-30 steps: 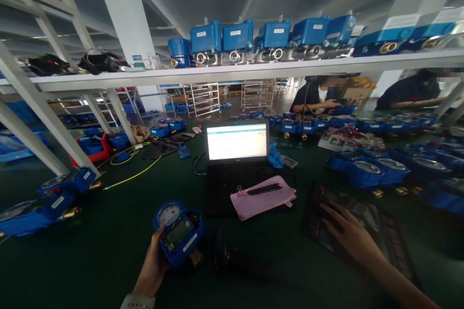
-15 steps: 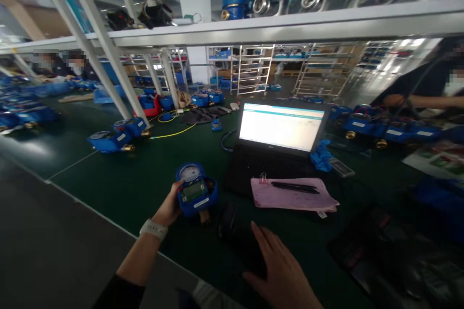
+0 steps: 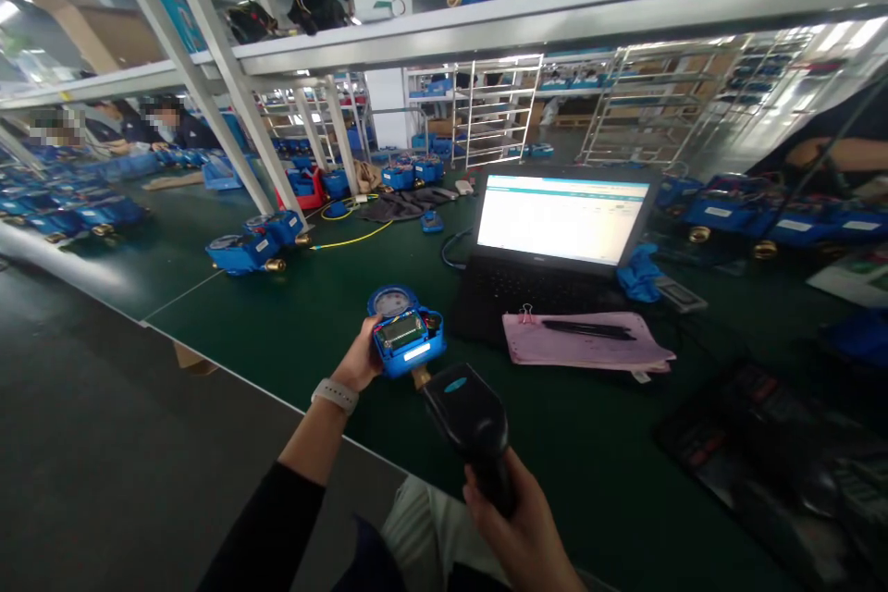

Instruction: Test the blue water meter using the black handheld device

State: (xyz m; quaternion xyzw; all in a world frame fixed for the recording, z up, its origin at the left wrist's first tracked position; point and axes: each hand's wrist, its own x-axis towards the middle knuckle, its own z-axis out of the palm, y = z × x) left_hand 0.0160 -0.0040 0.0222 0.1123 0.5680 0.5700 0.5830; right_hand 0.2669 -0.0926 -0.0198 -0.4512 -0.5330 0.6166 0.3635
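The right hand [image 3: 517, 523], nearest the camera, is closed round the grip of a black handheld barcode scanner [image 3: 466, 416], whose head points forward and up at the blue water meter [image 3: 406, 340]. To scan well, I judge the scanner head should sit a little back from the meter with its window square to the white label strip on the meter's front edge, which glows as if already lit. The left hand [image 3: 361, 361] should hold the meter steady with its face tilted toward the scanner.

The left hand's fingers wrap the meter's left side from beneath, holding it just above the green worktop [image 3: 291, 324]; a pale wristband shows on that arm. The meter lies just ahead and to the left of the scanner's nose, nearly touching it.

Beyond the fingers to the right lies a pink clipboard [image 3: 583, 347] with a pen, then an open laptop [image 3: 555, 250] with a lit screen. Further left, more blue meters [image 3: 253, 245] lie on the worktop.
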